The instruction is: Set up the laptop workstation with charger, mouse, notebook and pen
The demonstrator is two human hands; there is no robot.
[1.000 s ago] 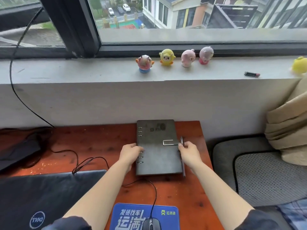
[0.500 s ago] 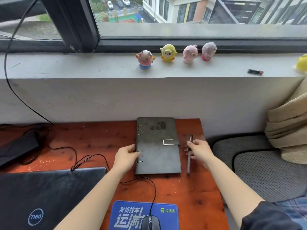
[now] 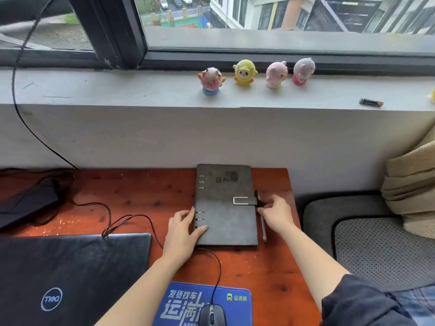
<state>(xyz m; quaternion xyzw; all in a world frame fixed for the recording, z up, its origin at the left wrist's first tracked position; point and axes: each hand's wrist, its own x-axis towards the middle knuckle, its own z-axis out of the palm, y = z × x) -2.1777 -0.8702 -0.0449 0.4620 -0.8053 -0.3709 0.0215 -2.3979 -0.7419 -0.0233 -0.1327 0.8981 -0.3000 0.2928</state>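
Aligning the pen along the right edge of the notebook, at the far right of the desk. Pinching the pen's upper part with the right hand, thumb and forefinger closed on the barrel just beside the clasp. Steadying the notebook with the left hand, with fingers nearly straight against the ring-bound edge and thumb flat on the cover; gripping nothing.

Changed over the last second:
- Pen first tight against the cover, then drawn off to the right with a clear gap, now brought back just beside the edge and roughly parallel to it.
- Notebook not shifted on the desk; left hand kept at the spine throughout.

Meaning for the task, as a judgement: notebook and pen placement close to complete, with only release of both hands outstanding. Mouse already set on the mouse pad at the near edge. Laptop closed at the near left, with a black cable reaching its rear edge; cannot tell whether plugged in or tied to a charger. Probably still to do: open the lid and confirm power.

Caution: release the pen gently and well inside the desk's right edge; round barrel, likely to roll.
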